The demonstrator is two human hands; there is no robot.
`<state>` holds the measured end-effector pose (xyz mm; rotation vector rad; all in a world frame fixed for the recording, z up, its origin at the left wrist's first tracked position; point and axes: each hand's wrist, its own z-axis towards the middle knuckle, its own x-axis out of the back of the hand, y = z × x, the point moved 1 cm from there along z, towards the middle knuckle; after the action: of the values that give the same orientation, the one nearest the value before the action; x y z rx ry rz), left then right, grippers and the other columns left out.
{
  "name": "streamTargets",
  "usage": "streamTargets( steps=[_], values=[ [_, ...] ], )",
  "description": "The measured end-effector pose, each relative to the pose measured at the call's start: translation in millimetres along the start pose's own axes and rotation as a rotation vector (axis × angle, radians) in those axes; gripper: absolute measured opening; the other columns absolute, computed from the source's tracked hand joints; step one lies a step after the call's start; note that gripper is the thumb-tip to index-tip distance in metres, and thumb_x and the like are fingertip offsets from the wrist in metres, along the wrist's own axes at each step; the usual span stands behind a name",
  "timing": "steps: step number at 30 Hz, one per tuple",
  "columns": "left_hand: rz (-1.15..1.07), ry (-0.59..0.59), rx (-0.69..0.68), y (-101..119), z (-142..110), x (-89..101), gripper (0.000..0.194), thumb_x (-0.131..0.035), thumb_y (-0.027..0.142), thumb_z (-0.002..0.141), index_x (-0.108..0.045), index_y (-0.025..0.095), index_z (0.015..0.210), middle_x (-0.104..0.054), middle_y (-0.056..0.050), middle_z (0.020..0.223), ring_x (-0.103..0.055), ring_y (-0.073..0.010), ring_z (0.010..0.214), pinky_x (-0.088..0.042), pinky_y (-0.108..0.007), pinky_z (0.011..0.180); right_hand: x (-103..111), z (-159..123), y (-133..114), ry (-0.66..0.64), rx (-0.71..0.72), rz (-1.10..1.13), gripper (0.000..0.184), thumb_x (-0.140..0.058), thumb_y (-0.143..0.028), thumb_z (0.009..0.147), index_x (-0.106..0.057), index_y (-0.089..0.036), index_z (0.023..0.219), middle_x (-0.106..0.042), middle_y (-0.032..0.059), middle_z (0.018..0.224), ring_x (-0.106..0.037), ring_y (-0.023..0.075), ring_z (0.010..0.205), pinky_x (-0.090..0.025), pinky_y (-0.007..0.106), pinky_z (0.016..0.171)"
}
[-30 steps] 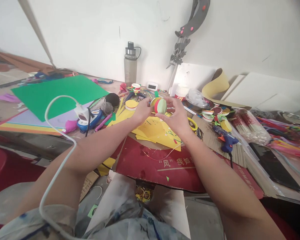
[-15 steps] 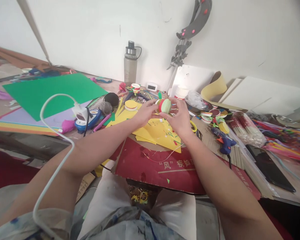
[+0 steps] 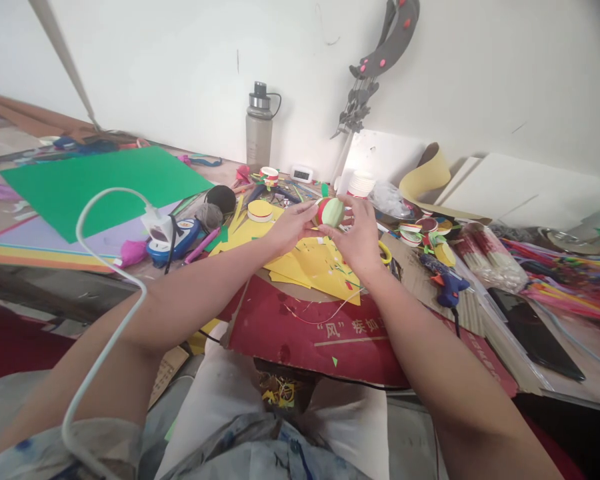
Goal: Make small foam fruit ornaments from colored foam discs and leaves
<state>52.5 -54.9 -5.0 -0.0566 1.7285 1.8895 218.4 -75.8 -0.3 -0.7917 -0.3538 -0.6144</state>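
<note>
Well behind red cardboard's (image 3: 300,340) front edge, left hand (image 3: 294,230), right hand (image 3: 359,233): grip clamped on green-red piece (image 3: 332,212).

Cannot see the face of the red-and-green round piece (image 3: 333,212) turned towards the left hand (image 3: 293,228), nor make out clearly the fingertips of the right hand (image 3: 359,230) at its other side. Cannot read the screen of the small white device (image 3: 301,174), too tiny for that. Cannot follow the grey hanging ornament (image 3: 394,48) past the top edge, the bright strands (image 3: 560,263), blurred, past the right edge, or the white cable (image 3: 66,423) past the bottom.
</note>
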Motion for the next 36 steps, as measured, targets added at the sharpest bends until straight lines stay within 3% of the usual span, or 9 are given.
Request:
streamTargets(
  steps=[8, 17, 23, 28, 32, 36],
  values=[
    [-0.036, -0.039, -0.03, -2, 3, -0.3, 0.026, -0.082, 0.036, 0.085, -0.077, 0.02, 0.106, -0.077, -0.007, 0.112, -0.072, -0.0169, 0.093, -0.06, -0.032, 0.085, -2, 0, 3, -0.006, 0.025, -0.063, 0.063, -0.081, -0.026, 0.08, -0.058, -0.029, 0.139, -0.056, 0.0131, 0.134, -0.058, 0.0344, 0.128, -0.059, 0.059, 0.102],
    [-0.034, -0.054, -0.104, 7, -3, -5.0, 0.029, -0.082, 0.034, 0.081, -0.069, 0.025, 0.105, -0.073, -0.003, 0.114, -0.068, -0.018, 0.104, -0.055, -0.028, 0.082, -1, -3, -9, 0.029, 0.119, -0.061, 0.072, -0.071, -0.017, 0.083, -0.045, -0.028, 0.149, -0.052, 0.0141, 0.143, -0.05, 0.0346, 0.138, -0.051, 0.063, 0.114],
    [-0.054, -0.121, -0.147, 8, -2, -3.1, 0.039, -0.088, 0.039, 0.077, -0.071, 0.027, 0.11, -0.072, -0.005, 0.124, -0.067, -0.0204, 0.111, -0.055, -0.029, 0.082, -3, -5, -10, 0.068, 0.152, -0.03, 0.066, -0.069, -0.015, 0.085, -0.047, -0.028, 0.146, -0.048, 0.0141, 0.143, -0.05, 0.0328, 0.14, -0.049, 0.06, 0.119],
    [-0.071, -0.209, -0.173, 0, 6, 4.7, 0.053, -0.088, 0.047, 0.077, -0.073, 0.029, 0.125, -0.069, -0.007, 0.138, -0.063, -0.0272, 0.125, -0.055, -0.034, 0.087, -3, -6, -9, 0.105, 0.221, -0.055, 0.066, -0.068, -0.013, 0.087, -0.05, -0.03, 0.148, -0.05, 0.0126, 0.14, -0.05, 0.0341, 0.139, -0.047, 0.06, 0.12],
    [-0.073, -0.283, -0.186, -4, 9, 9.1, 0.052, -0.084, 0.049, 0.082, -0.074, 0.028, 0.129, -0.068, -0.009, 0.143, -0.06, -0.0307, 0.133, -0.054, -0.04, 0.097, -3, -6, -7, 0.119, 0.326, -0.036, 0.072, -0.067, -0.01, 0.087, -0.047, -0.032, 0.152, -0.051, 0.0115, 0.143, -0.05, 0.0342, 0.138, -0.045, 0.061, 0.121],
    [-0.037, -0.311, -0.176, -2, 9, 10.4, 0.054, -0.083, 0.048, 0.084, -0.073, 0.029, 0.133, -0.068, -0.008, 0.144, -0.058, -0.0309, 0.137, -0.051, -0.04, 0.104, -6, -4, -4, 0.126, 0.336, -0.003, 0.076, -0.071, -0.017, 0.089, -0.041, -0.035, 0.156, -0.049, 0.0112, 0.146, -0.05, 0.0343, 0.141, -0.046, 0.062, 0.12]
  ],
)
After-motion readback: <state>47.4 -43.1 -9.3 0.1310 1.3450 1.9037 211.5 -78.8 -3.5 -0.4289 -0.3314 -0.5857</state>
